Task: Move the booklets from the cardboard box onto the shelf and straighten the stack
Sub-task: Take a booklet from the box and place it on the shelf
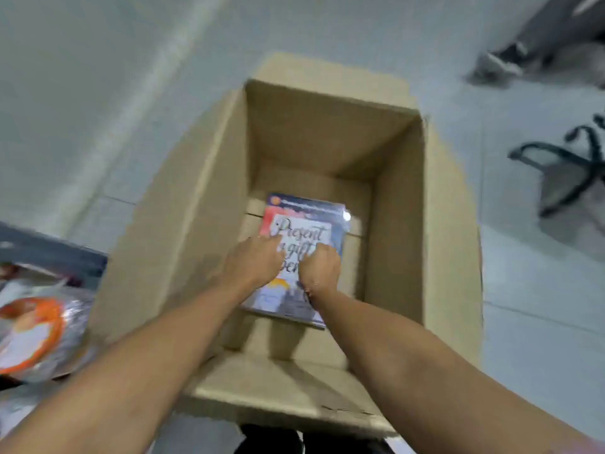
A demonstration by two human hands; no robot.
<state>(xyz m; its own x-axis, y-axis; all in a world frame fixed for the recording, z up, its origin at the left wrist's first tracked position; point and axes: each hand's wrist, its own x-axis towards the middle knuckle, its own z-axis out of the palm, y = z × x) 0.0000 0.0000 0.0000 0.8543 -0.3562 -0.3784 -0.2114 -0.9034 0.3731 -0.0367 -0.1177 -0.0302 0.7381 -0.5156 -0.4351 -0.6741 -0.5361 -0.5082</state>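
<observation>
An open cardboard box stands on the floor below me. On its bottom lies a stack of glossy booklets; the top cover is red and blue with script lettering. Both arms reach down into the box. My left hand rests on the left side of the top cover with fingertips pressed on it. My right hand is curled on the middle of the cover, right beside the left. Whether either hand grips a booklet is hidden by the fingers. Motion blur softens the whole view.
At the left edge a dark shelf edge carries shiny plastic-wrapped items with an orange print. A chair base with black legs stands on the pale floor at the right. Another person's shoe shows at the upper right.
</observation>
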